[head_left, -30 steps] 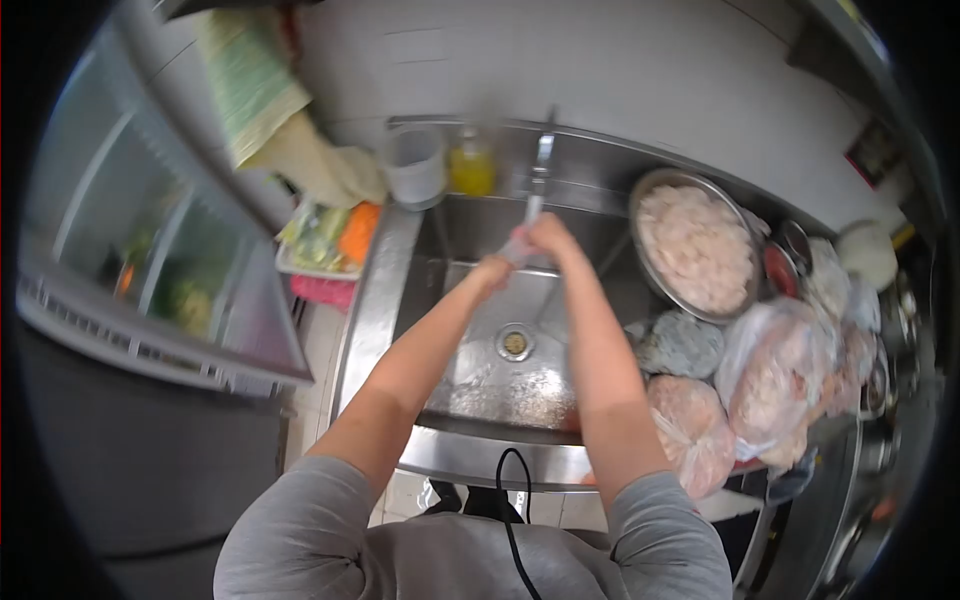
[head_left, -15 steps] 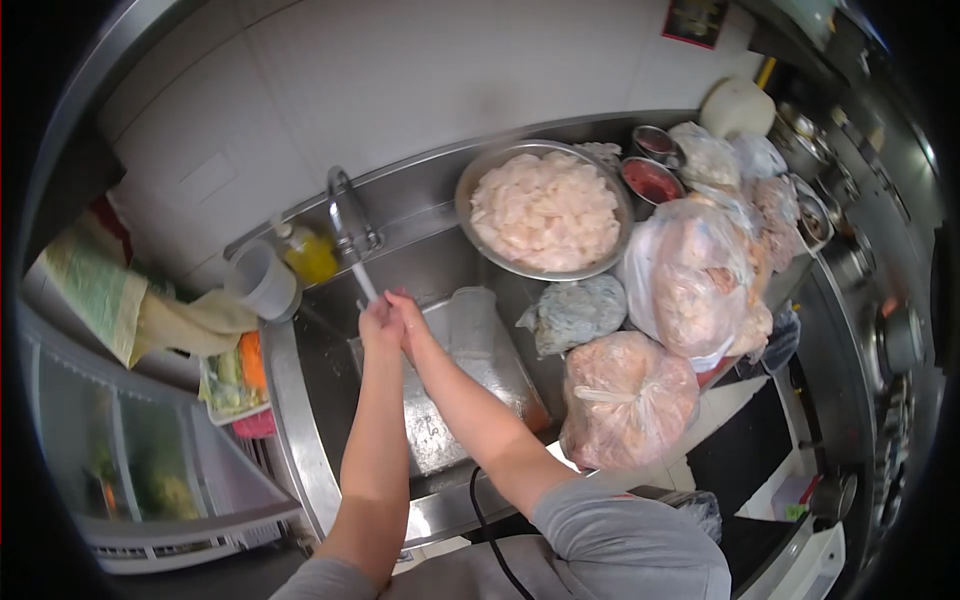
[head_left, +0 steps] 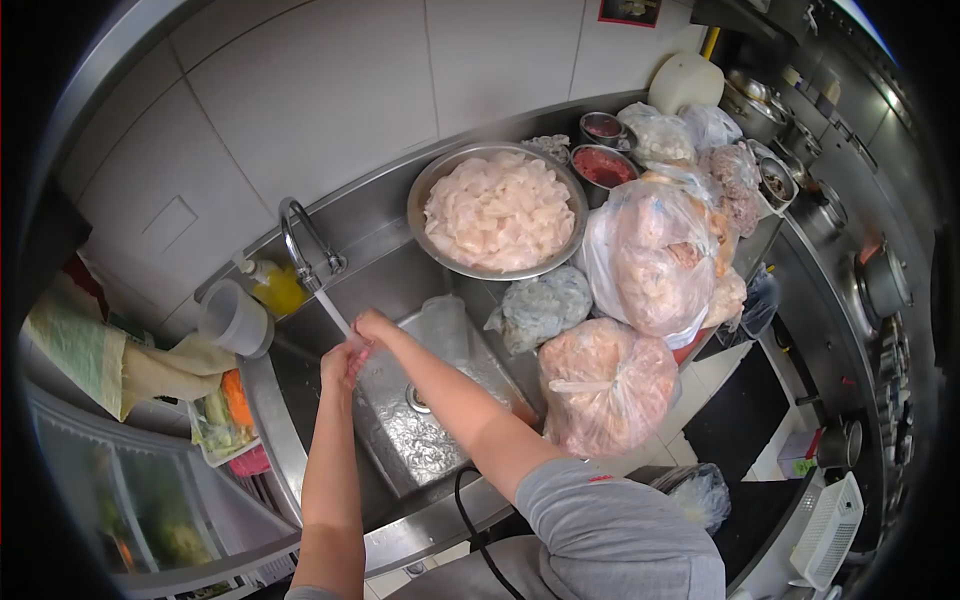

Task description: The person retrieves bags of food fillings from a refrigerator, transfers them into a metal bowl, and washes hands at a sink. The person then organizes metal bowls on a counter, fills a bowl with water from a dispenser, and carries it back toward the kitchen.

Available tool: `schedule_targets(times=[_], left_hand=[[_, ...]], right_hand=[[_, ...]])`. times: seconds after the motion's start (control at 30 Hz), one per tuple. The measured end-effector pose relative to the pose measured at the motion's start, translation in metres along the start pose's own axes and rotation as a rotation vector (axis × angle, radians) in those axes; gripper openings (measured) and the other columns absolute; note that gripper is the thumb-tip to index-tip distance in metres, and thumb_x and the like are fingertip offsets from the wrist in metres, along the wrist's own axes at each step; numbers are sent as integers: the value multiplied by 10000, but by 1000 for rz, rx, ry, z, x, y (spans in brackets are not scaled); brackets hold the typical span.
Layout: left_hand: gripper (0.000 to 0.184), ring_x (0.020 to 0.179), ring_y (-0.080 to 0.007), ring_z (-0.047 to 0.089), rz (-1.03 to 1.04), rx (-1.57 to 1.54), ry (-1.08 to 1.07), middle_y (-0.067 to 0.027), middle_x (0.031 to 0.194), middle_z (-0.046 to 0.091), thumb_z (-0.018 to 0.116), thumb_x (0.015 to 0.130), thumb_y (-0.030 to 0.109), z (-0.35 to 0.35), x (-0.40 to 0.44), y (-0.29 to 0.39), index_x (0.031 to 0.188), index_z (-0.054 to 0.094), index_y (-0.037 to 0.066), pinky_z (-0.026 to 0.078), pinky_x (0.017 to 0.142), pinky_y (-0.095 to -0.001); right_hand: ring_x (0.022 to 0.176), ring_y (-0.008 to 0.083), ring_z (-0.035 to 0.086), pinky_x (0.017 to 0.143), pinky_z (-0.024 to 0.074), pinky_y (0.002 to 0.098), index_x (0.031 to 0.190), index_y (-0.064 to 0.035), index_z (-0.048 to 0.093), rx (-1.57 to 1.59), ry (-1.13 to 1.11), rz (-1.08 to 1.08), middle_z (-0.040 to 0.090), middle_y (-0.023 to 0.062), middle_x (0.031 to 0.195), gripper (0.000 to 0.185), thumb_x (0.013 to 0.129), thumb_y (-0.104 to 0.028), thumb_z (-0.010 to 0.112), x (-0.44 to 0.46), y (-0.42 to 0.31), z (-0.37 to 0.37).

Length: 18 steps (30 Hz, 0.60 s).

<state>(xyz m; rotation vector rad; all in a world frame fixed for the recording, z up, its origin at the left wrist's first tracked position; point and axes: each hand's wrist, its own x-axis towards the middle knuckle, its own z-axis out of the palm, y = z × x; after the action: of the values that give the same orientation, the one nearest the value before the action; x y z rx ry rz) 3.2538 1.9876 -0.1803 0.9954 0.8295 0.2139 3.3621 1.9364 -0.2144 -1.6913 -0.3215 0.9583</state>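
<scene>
Water runs from the tap [head_left: 308,262] over both my hands, which touch each other above the sink basin [head_left: 383,440]. My left hand [head_left: 343,365] is closed with its fingers curled, and no object shows in it. Against it, slightly higher and to the right, my right hand [head_left: 373,329] is also closed, its fingers partly hidden. Below the hands, water wets the steel around the drain [head_left: 418,399]. A translucent plastic container [head_left: 440,328] stands in the basin just right of my right hand.
A steel bowl [head_left: 415,205] of pale meat slices sits on the sink's right side. Beside it are bagged meat [head_left: 610,385], a bluish bag [head_left: 540,308] and small red-filled bowls [head_left: 602,167]. A plastic jug [head_left: 236,318] and yellow bottle [head_left: 277,288] stand left of the tap.
My view has shifted, so the scene sits further left. My hands have moved lower relative to the tap and changed how they press together, and the drain now shows.
</scene>
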Motion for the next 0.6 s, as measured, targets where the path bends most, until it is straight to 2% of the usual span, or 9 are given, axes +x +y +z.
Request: schedule_targets(times=[0.1, 0.17, 0.23, 0.27, 0.37, 0.4, 0.47, 0.53, 0.6], left_hand=[[117, 641, -177, 581, -45, 28, -3, -121, 744, 577, 477, 771, 27, -17, -2, -4, 816, 530, -68, 503, 553, -232], [136, 646, -180, 581, -23, 53, -12, -113, 756, 578, 493, 773, 53, -35, 1, -14, 840, 535, -58, 503, 569, -258], [143, 636, -169, 571, -7, 139, -22, -92, 771, 578, 514, 758, 65, -46, -15, -14, 869, 533, -24, 493, 559, -268], [165, 615, -157, 559, -11, 135, -32, -81, 759, 574, 544, 742, 75, -50, -27, -11, 879, 529, -16, 488, 553, -268], [153, 666, -153, 534, -32, 380, 73, -60, 743, 565, 596, 723, 148, -66, -52, -12, 815, 584, 27, 458, 568, -275], [173, 746, -147, 534, -47, 440, 77, -43, 790, 571, 595, 733, 167, -75, -61, -12, 852, 584, 42, 456, 615, -279], [210, 857, -136, 524, -68, 539, 78, -23, 869, 577, 592, 746, 197, -89, -85, -12, 907, 586, 62, 446, 682, -291], [240, 883, -126, 516, -83, 604, 63, -9, 911, 579, 589, 753, 229, -101, -113, -9, 940, 587, 79, 424, 733, -315], [283, 875, -123, 515, -78, 572, 58, -14, 910, 579, 595, 748, 266, -120, -131, -17, 953, 583, 71, 416, 733, -297]], right_hand=[[560, 224, 578, 512, 477, 338, 665, -60, 620, -439, -110, -157, 587, 124, 632, 160, 684, -209, 567, -9, -6, 0], [586, 208, 601, 509, 488, 345, 646, -62, 631, -733, 21, -271, 603, 130, 668, 197, 621, -258, 627, 7, 12, 14], [559, 205, 597, 477, 494, 330, 683, -52, 628, -721, -102, -308, 604, 117, 658, 151, 646, -198, 632, 4, 17, 15], [550, 177, 604, 480, 499, 279, 667, -5, 621, -87, -219, 30, 608, 121, 661, 138, 622, -134, 642, 13, 25, 17], [578, 172, 598, 472, 497, 295, 704, 10, 612, -76, -354, 20, 607, 104, 663, 157, 666, -138, 646, 27, 30, 13], [606, 189, 589, 508, 487, 336, 768, -5, 606, -432, -314, -56, 606, 99, 713, 127, 690, -106, 615, 9, 6, 6], [642, 191, 572, 548, 472, 347, 846, -53, 599, -68, -486, -30, 594, 69, 751, 140, 731, -121, 553, 28, 6, -9], [612, 158, 563, 544, 465, 312, 803, -44, 601, 140, -369, -59, 593, 62, 737, 142, 695, -133, 574, 57, -2, -12], [573, 133, 474, 527, 419, 288, 931, -82, 571, 279, -298, -199, 548, 5, 735, 289, 728, -281, 522, 55, -32, -5]])
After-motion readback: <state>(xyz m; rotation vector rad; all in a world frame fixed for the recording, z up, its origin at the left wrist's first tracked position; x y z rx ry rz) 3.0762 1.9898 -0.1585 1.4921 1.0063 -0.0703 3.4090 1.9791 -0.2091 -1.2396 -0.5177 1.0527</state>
